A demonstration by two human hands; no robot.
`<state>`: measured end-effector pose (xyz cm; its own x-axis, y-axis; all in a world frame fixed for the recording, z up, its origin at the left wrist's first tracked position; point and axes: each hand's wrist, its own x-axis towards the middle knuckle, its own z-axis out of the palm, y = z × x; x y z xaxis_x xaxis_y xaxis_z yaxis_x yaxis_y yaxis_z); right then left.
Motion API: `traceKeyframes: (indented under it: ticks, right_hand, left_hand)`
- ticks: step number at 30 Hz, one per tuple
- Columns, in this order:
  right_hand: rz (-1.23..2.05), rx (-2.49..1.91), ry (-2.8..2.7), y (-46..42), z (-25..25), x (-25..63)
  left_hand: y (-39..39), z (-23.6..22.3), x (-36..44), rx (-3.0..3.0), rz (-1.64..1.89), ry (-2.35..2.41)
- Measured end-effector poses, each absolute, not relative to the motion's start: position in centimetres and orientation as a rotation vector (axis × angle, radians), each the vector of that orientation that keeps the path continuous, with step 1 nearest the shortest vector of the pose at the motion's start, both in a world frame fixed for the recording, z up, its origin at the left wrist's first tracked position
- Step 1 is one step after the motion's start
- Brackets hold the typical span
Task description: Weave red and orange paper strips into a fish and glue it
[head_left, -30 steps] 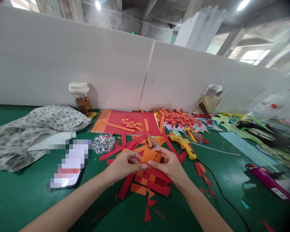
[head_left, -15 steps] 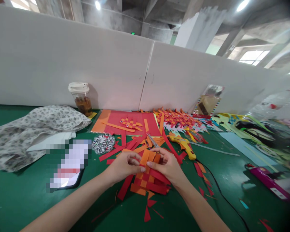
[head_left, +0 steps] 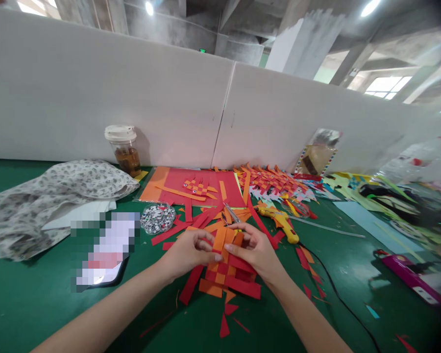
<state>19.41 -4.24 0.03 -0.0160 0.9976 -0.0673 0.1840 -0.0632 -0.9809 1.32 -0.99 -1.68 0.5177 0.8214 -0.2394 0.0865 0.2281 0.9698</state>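
Between my hands is a woven piece of red and orange paper strips, checkered in the middle with loose strip ends sticking out. My left hand pinches its upper left edge between thumb and fingers. On the other side my right hand grips the upper right strips, thumb on top and fingers partly hidden behind. Just beyond the fingertips lie scissors among loose red and orange strips. A yellow glue gun rests to the right of my right hand.
Behind lie a red sheet with a woven paper fish and a pile of similar fish. Left are a bag of googly eyes, a phone, a lidded drink cup and patterned cloth. A black cord crosses the right side.
The red strips at the lower right of the woven piece have shifted and spread slightly. Both hands keep almost the same place and grip.
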Motion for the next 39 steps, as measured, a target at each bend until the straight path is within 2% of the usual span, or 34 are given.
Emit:
traceKeyframes:
  ticks: [6,12,21,32,39]
  right_hand:
    - [1.225,-1.346,-1.318,-4.2,0.1,19.2]
    - [1.114,-1.423,-1.356,-3.7,0.3,20.6]
    - [1.104,-1.387,-1.374,-3.7,-0.2,20.1]
    - [1.116,-1.406,-1.328,-4.0,-0.1,19.4]
    - [1.109,-1.412,-1.355,-4.1,0.0,18.9]
  left_hand:
    - [-1.1,-1.7,1.3,1.3,0.675,0.947]
    - [-0.9,-1.6,1.2,1.278,0.697,0.976]
    - [-1.0,-2.0,1.2,1.369,0.601,0.864]
    - [-1.0,-2.0,1.2,1.213,0.524,0.718]
    - [-1.2,-2.1,0.9,1.196,0.471,0.78]
